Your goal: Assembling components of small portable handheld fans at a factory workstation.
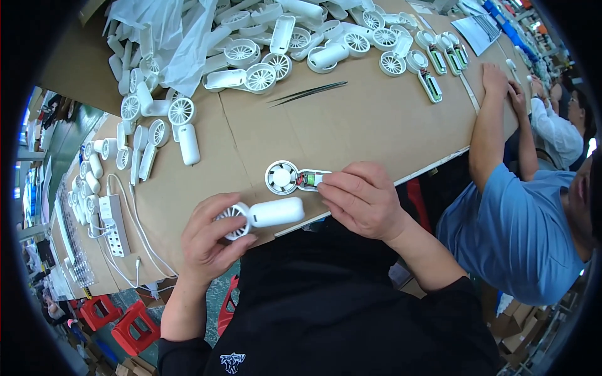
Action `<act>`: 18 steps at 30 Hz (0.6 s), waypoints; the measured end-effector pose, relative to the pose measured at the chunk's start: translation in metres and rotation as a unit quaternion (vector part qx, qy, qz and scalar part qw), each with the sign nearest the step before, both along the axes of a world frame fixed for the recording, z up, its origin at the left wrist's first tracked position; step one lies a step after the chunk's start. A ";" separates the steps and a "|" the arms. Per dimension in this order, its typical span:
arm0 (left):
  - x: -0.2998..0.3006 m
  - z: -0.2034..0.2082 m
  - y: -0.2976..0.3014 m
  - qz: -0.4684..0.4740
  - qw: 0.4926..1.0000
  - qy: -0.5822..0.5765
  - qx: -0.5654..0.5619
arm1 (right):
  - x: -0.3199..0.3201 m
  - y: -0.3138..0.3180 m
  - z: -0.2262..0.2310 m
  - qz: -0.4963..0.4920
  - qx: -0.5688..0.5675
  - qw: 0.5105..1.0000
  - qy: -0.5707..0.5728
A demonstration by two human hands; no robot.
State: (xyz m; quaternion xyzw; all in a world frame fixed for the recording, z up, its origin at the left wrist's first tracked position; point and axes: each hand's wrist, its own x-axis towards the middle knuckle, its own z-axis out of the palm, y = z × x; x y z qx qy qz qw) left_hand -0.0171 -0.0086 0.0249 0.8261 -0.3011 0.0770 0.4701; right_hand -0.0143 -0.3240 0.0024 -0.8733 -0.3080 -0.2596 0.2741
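Observation:
My left hand [216,235] grips a white fan casing [277,212] by its round grille, the smooth handle pointing right. In my right hand [362,199], fingers pinch the handle end of an opened handheld fan [281,177]. That one shows its white fan wheel, red wires and a green part inside the handle. The two pieces are held close together over the table's near edge, apart from each other. Farther off on the table lie dark tweezers [308,93].
White fan shells [260,78] are heaped at the back beside a plastic bag [188,62]. Several opened fans [430,86] lie at the back right. A power strip [114,225] with cables is at left. A co-worker in a blue shirt [511,232] sits at right.

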 end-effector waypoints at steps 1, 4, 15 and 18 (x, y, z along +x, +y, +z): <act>-0.002 -0.001 0.003 0.009 1.000 0.004 0.003 | 0.002 0.001 -0.004 0.000 -0.006 1.000 -0.010; -0.005 -0.007 0.007 0.023 1.000 0.016 0.002 | 0.003 0.004 -0.011 -0.002 -0.011 1.000 -0.012; 0.009 0.001 -0.007 0.018 1.000 0.014 -0.011 | 0.001 -0.014 -0.005 0.017 0.151 0.987 0.059; 0.031 0.011 -0.030 -0.052 0.997 -0.059 -0.019 | -0.002 -0.012 0.015 -0.002 0.218 0.974 0.062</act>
